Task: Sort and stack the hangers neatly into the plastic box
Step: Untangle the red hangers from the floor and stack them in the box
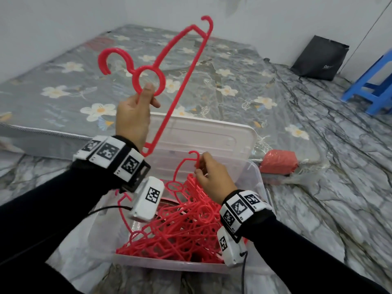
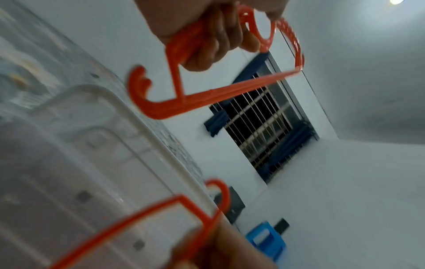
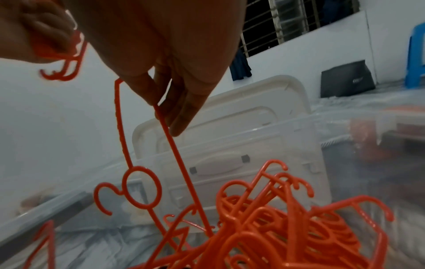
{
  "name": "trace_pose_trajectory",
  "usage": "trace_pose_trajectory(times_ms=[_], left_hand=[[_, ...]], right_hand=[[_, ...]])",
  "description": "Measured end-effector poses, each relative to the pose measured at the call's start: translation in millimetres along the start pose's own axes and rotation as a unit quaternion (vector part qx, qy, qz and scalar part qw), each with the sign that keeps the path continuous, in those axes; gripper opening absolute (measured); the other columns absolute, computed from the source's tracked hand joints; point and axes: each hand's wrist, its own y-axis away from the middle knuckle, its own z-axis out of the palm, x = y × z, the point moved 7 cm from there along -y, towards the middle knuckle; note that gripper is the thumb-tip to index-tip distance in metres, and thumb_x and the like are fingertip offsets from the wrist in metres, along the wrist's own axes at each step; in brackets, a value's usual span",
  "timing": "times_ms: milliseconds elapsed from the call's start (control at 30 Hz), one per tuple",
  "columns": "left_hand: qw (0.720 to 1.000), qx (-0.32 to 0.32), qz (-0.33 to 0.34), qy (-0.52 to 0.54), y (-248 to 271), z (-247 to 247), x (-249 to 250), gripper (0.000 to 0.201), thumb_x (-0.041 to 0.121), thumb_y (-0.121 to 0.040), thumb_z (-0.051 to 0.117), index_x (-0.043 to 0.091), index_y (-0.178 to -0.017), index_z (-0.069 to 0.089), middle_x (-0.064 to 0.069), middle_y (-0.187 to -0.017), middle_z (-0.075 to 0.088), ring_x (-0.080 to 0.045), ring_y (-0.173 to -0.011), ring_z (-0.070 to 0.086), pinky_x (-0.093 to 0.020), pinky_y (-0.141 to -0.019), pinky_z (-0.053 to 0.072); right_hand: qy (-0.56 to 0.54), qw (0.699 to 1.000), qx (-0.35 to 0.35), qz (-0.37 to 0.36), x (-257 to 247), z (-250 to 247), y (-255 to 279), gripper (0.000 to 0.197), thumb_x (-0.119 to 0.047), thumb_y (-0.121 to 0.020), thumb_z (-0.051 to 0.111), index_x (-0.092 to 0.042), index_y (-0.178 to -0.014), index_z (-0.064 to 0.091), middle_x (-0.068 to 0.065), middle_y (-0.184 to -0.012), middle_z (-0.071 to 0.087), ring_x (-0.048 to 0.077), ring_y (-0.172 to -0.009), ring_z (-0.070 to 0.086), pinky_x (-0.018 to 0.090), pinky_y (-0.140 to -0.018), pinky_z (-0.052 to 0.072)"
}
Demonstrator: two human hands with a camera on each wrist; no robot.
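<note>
— What did we have on the left side of the plastic box [image 1: 257, 183]?

— Our left hand [image 1: 132, 117] was raised above the box's left rear corner, fingers curled round a red hanger [image 1: 182, 77], thumb pressed at its ring. That hanger stood nearly upright, its hook pointing left, its long bar slanting down toward the box's back edge.

— And in the box itself?

— A tangled heap of red hangers [image 1: 182, 232] filled it, unsorted, some hooks poking above the rim. The white lid [image 1: 212, 132] leaned behind the box, against the flowered mattress [image 1: 233, 66].

— Our other hand?

— Our right hand [image 1: 212, 179] hovered over the middle of the box, fingers pinching the end of a second hanger [image 3: 140, 189]; it dangled from there with its ring and hook low, its lower end touching the heap.

— Anything right of the box?

— A red packet [image 1: 277, 162] lay just beyond its right rear corner, and farther right stood a black bag [image 1: 320, 58] and a blue stool [image 1: 373, 85].
</note>
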Motion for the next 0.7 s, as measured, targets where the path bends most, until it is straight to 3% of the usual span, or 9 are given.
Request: trace_pose_trajectory(times_ms=[133, 233, 333, 400, 467, 567, 633, 700], left_hand=[[0.977, 0.004, 0.034, -0.21, -17.7, -23.9, -7.0, 0.029, 0.046, -0.084, 0.052, 0.024, -0.074, 0.067, 0.009, -0.05, 0.047, -0.004, -0.05, 0.043, -0.03, -0.058, 0.032], [0.951, 0.001, 0.045, -0.306, -22.9, -31.2, -15.2, 0.024, 0.034, -0.09, 0.047, 0.02, -0.084, 0.066, 0.0, -0.076, 0.06, -0.018, -0.076, 0.052, -0.03, -0.07, 0.035], [0.924, -0.03, 0.024, -0.381, -24.2, -32.0, -27.2, 0.025, 0.029, -0.094, 0.042, 0.017, -0.087, 0.062, -0.001, -0.08, 0.057, -0.023, -0.082, 0.05, -0.031, -0.071, 0.031], [0.915, -0.065, 0.012, -0.397, -22.6, -28.2, -32.7, 0.031, 0.035, -0.095, 0.041, 0.014, -0.093, 0.064, -0.002, -0.081, 0.058, -0.027, -0.085, 0.054, -0.033, -0.071, 0.033], [0.919, -0.119, 0.012, -0.375, -16.6, -16.5, -33.1, 0.047, 0.053, -0.095, 0.037, 0.012, -0.099, 0.061, -0.003, -0.085, 0.059, -0.026, -0.087, 0.055, -0.035, -0.074, 0.04], [0.914, -0.234, 0.06, -0.325, 3.5, 16.0, -23.6, 0.073, 0.075, -0.083, 0.026, 0.008, -0.087, 0.054, -0.003, -0.076, 0.05, -0.018, -0.07, 0.045, -0.026, -0.065, 0.036], [0.909, -0.277, 0.072, -0.302, 17.0, 31.3, -20.0, 0.069, 0.075, -0.082, 0.03, 0.011, -0.087, 0.053, 0.004, -0.069, 0.046, -0.012, -0.062, 0.041, -0.029, -0.062, 0.035], [0.905, -0.286, 0.077, -0.306, 24.2, 39.2, -22.3, 0.05, 0.061, -0.087, 0.041, 0.015, -0.099, 0.056, 0.007, -0.076, 0.053, -0.006, -0.065, 0.047, -0.025, -0.065, 0.038]], right_hand=[[-0.032, 0.997, 0.064, -0.015, -4.6, -32.5, -6.3, 0.013, -0.002, -0.085, 0.053, -0.013, -0.089, 0.047, 0.007, -0.077, 0.06, 0.026, -0.069, 0.059, 0.042, -0.07, 0.049], [-0.07, 0.989, 0.124, -0.025, -6.9, -61.5, -13.5, 0.017, -0.002, -0.085, 0.052, -0.017, -0.089, 0.047, 0.006, -0.076, 0.058, 0.026, -0.068, 0.06, 0.049, -0.069, 0.051], [-0.103, 0.978, 0.181, -0.026, -3.2, -89.5, -16.3, 0.02, -0.001, -0.086, 0.052, -0.019, -0.093, 0.049, 0.004, -0.076, 0.057, 0.02, -0.067, 0.06, 0.048, -0.067, 0.055], [-0.146, 0.966, 0.212, -0.017, 0.9, -106.3, -16.6, 0.029, 0.001, -0.087, 0.051, -0.028, -0.09, 0.048, 0.007, -0.077, 0.055, 0.015, -0.067, 0.06, 0.042, -0.067, 0.058], [-0.211, 0.952, 0.223, 0.003, 7.4, -117.8, -18.3, 0.034, 0.004, -0.087, 0.048, -0.03, -0.09, 0.048, 0.015, -0.081, 0.053, 0.021, -0.069, 0.059, 0.037, -0.066, 0.057], [-0.263, 0.937, 0.23, 0.031, 16.5, -127.8, -19.3, 0.029, 0.006, -0.087, 0.047, -0.023, -0.085, 0.048, 0.011, -0.077, 0.053, 0.015, -0.062, 0.059, 0.027, -0.061, 0.055], [-0.283, 0.934, 0.214, 0.04, 19.1, -126.4, -19.4, 0.027, 0.007, -0.087, 0.045, -0.02, -0.084, 0.047, 0.009, -0.075, 0.052, 0.013, -0.059, 0.058, 0.024, -0.059, 0.055], [-0.298, 0.934, 0.193, 0.051, 20.1, -122.0, -19.0, 0.027, 0.008, -0.087, 0.043, -0.018, -0.084, 0.047, 0.008, -0.074, 0.053, 0.014, -0.06, 0.057, 0.026, -0.061, 0.055]])
